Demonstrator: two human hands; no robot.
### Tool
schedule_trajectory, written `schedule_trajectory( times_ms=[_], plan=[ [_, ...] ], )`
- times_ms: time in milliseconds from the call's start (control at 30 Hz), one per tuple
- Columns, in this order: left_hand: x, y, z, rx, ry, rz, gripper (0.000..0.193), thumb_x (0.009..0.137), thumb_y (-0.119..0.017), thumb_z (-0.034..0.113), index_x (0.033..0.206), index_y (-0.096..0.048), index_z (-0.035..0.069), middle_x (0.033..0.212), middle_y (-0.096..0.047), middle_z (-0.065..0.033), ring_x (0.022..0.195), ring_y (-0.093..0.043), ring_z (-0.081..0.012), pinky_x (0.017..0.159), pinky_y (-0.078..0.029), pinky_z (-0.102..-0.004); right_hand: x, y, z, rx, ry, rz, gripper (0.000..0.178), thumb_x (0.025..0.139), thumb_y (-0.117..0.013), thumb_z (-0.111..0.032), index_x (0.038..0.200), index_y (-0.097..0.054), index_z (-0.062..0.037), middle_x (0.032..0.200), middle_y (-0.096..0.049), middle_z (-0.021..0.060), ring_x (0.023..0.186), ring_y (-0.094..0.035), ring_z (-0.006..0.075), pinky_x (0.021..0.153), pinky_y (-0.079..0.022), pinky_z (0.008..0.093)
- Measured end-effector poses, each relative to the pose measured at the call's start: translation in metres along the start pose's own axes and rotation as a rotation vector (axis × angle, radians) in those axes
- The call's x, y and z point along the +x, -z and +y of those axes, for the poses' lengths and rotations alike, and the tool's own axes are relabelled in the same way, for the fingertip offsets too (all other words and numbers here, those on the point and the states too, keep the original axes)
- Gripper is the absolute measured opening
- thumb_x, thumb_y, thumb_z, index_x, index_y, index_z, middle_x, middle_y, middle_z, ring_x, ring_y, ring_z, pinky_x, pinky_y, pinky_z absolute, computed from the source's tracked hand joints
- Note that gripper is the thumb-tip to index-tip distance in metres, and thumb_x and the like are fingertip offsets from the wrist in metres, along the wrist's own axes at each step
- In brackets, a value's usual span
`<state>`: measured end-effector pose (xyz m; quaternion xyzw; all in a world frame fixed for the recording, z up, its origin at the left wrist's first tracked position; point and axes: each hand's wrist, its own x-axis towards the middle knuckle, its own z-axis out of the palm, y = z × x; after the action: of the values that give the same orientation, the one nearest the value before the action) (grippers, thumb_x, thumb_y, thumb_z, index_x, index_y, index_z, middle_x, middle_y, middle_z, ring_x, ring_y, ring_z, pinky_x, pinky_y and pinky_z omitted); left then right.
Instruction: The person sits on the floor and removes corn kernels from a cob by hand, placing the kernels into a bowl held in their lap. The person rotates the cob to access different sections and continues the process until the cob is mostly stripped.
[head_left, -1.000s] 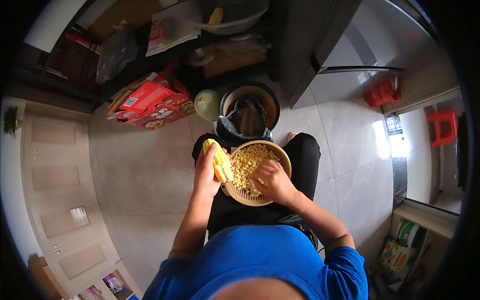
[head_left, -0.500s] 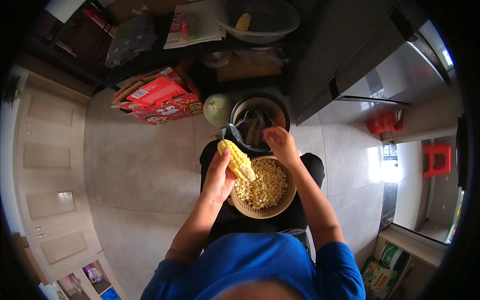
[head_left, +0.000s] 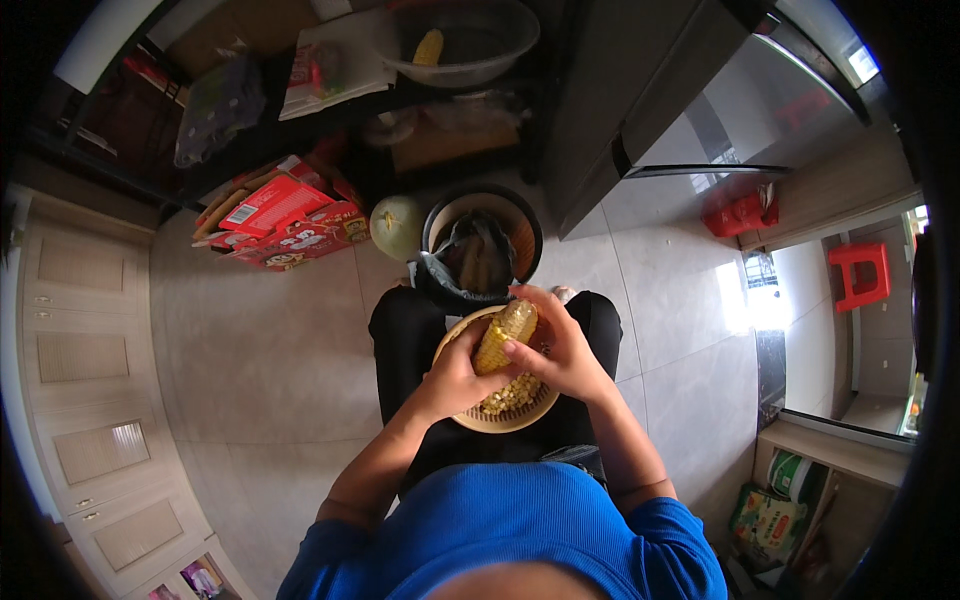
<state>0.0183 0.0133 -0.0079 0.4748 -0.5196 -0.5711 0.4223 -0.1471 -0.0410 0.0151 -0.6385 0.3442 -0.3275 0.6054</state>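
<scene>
Holding the corn cob point(head_left: 507, 329) over the basket point(head_left: 500, 427) of kernels point(head_left: 508, 397), the left hand point(head_left: 455, 378) and right hand point(head_left: 568, 358) curl snugly round it. Picking kernels seems the step; the next push needs a firm thumb.

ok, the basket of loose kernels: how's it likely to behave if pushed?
The basket may tip or slide, since it seems to rest on the lap. Its round rim holds an even shape, so it's probably fairly stiff. The loose kernels would likely shift if it tilts.
</scene>
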Motion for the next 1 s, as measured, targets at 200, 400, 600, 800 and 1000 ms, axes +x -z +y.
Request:
schedule_trajectory(
  times_ms=[200,400,600,800,1000],
  plan=[
    [-0.007,-0.016,0.005,0.164,-0.082,0.035,0.058,0.082,-0.065,0.014,0.128,-0.034,-0.004,0.117,-0.052,-0.021,0.108,-0.054,-0.0291,0.09,-0.045,-0.0346,-0.004,0.003,0.004,-0.171,0.058,0.076,0.039,0.087,-0.06,-0.014,0.121,-0.044,-0.0004,0.081,-0.056,0.0105,0.061,-0.05,0.0106,0.059,-0.043,0.0236],
    [-0.005,-0.016,0.013,0.216,-0.107,0.061,0.055,0.085,-0.062,0.014,0.129,-0.035,-0.005,0.117,-0.052,-0.0211,0.108,-0.054,-0.0288,0.09,-0.044,-0.0344,-0.007,0.007,-0.014,-0.258,0.016,0.066,0.042,0.085,-0.062,-0.016,0.119,-0.045,0.0006,0.089,-0.057,0.0157,0.063,-0.055,0.0177,0.059,-0.046,0.029],
    [-0.006,-0.023,0.015,0.287,-0.105,0.084,0.061,0.082,-0.064,0.015,0.129,-0.033,-0.007,0.116,-0.051,-0.0266,0.107,-0.054,-0.0361,0.089,-0.045,-0.0382,-0.005,0.014,-0.002,-0.417,0.065,0.047,0.036,0.086,-0.058,-0.01,0.117,-0.045,0.0015,0.092,-0.058,0.0127,0.08,-0.059,0.0166,0.07,-0.048,0.0277],
    [-0.008,-0.031,0.01,0.398,-0.129,0.154,0.062,0.081,-0.064,0.014,0.129,-0.032,-0.007,0.113,-0.05,-0.0299,0.102,-0.054,-0.0421,0.086,-0.046,-0.0416,-0.008,0.01,-0.008,-0.332,-0.01,0.058,0.034,0.088,-0.056,-0.012,0.117,-0.046,0.0016,0.094,-0.058,0.0136,0.083,-0.06,0.0216,0.074,-0.047,0.0298],
    [-0.009,-0.036,0.01,0.527,-0.165,0.185,0.063,0.079,-0.065,0.012,0.13,-0.032,-0.006,0.108,-0.051,-0.0296,0.096,-0.055,-0.0429,0.081,-0.047,-0.043,-0.009,0.01,0.0,-0.413,0.013,0.05,0.034,0.088,-0.055,-0.014,0.117,-0.046,0.0025,0.098,-0.057,0.0173,0.085,-0.06,0.0254,0.076,-0.047,0.0317]
  ],
)
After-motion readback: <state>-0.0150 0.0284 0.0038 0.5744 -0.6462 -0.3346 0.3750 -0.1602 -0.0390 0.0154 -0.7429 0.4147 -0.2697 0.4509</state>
